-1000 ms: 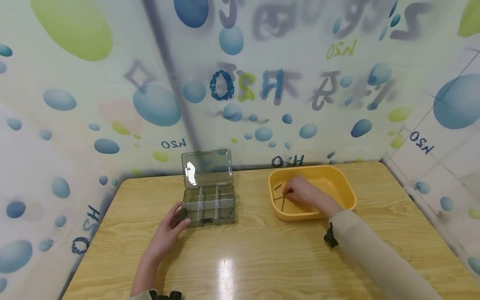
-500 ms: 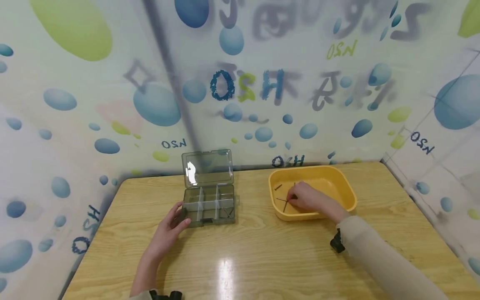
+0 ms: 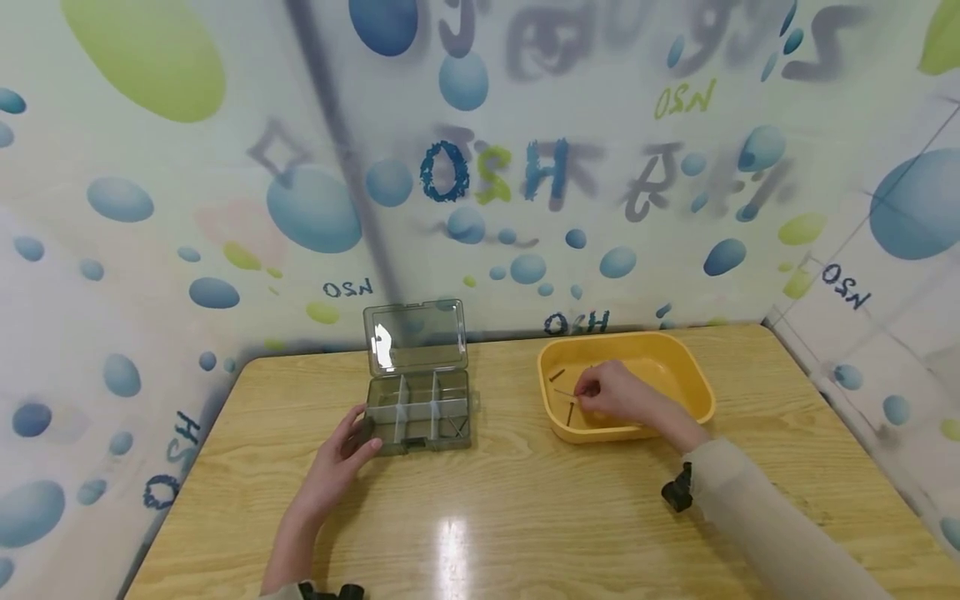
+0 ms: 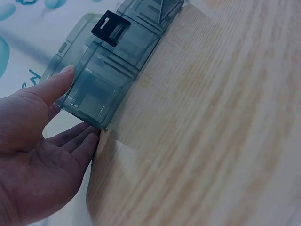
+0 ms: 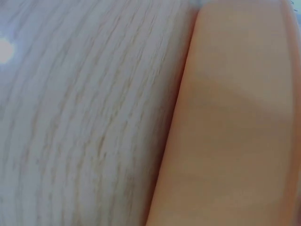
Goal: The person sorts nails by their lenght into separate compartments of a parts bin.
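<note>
Right hand (image 3: 615, 392) shifted inside the yellow tray (image 3: 671, 375).
Hand now sits farther right; the pinched screw (image 3: 565, 393), earlier crossing the lower screw (image 3: 570, 414), now shows apart from it.

An open translucent grey compartment box (image 3: 417, 410) lies left of a yellow tray (image 3: 667, 379) holding screws (image 3: 557, 376).

On the table (image 3: 510, 500), the box (image 3: 417, 409) stands left of the tray (image 3: 667, 371) — fasteners (image 3: 557, 375) lie in both.

Glossy plastic box (image 3: 417, 410), smooth plastic tray (image 3: 667, 379)
</note>
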{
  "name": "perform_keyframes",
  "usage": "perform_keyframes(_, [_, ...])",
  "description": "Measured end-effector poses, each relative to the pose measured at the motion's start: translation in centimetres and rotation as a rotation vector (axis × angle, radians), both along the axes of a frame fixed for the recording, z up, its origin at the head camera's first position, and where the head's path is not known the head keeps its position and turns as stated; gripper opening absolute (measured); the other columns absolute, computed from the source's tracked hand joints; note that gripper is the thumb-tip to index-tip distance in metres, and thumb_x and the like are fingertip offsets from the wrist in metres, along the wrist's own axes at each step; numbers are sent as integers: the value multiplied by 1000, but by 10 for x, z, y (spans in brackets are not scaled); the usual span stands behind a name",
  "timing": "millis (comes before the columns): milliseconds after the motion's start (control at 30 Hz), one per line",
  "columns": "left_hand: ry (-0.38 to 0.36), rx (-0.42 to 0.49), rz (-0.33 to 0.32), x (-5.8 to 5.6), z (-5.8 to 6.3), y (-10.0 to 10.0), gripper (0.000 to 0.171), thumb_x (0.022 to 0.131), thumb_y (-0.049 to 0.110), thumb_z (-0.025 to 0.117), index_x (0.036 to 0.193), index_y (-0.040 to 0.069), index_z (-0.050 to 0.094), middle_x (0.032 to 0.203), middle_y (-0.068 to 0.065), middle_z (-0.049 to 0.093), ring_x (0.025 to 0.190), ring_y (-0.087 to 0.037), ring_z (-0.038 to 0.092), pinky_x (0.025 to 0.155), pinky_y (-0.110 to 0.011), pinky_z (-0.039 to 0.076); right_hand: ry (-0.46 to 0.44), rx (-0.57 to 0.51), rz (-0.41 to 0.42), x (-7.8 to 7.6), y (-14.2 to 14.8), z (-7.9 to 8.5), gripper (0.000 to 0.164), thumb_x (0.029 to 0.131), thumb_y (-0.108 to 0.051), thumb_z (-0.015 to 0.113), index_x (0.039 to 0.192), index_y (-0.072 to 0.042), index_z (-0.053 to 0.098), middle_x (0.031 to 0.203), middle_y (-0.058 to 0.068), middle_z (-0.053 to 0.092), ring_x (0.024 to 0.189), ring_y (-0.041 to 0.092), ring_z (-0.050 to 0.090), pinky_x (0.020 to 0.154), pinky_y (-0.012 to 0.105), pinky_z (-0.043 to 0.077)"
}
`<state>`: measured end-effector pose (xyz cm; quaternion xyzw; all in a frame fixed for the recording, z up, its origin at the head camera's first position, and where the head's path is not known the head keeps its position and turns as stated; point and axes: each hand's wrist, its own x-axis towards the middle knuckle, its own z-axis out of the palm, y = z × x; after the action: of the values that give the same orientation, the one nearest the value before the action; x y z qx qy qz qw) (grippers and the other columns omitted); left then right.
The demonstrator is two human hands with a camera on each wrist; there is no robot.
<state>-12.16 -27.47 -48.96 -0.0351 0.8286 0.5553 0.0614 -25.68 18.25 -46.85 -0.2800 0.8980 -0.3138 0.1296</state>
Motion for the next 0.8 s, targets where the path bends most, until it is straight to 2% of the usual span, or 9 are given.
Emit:
perform_keyframes(233, [13, 1, -2, 1, -2, 0, 70, 105, 25, 62, 162, 11, 24, 160, -32, 28, 146, -49, 31, 114, -59, 34, 18, -100, -124, 4, 1, 4, 11, 91, -5, 71, 98, 0, 77, 85, 0, 71, 76, 14, 59, 68, 27, 51])
perform_keyframes(367, [24, -4, -7, 1, -2, 0, 70, 105, 26, 62, 162, 11, 24, 160, -32, 27, 146, -49, 31, 113, -60, 34, 36, -148, -166, 5, -3, 9, 14, 92, -6, 71, 101, 2, 78, 86, 1, 71, 76, 16, 58, 68, 28, 51])
perform_keyframes(633, [32, -4, -8, 1, -1, 1, 69, 106, 24, 61, 162, 10, 25, 160, -33, 28, 146, -49, 31, 112, -58, 36, 94, -189, -137, 9, -12, 21, 11, 91, -2, 73, 99, 2, 79, 86, 1, 73, 75, 14, 60, 67, 27, 52])
perform_keyframes(800, [31, 1, -10, 2, -1, 1, 69, 106, 25, 61, 162, 10, 25, 160, -33, 28, 146, -49, 31, 112, -59, 35, 97, -190, -123, 9, -19, 25, 11, 90, -4, 73, 99, 2, 78, 85, 0, 72, 75, 14, 60, 67, 27, 52])
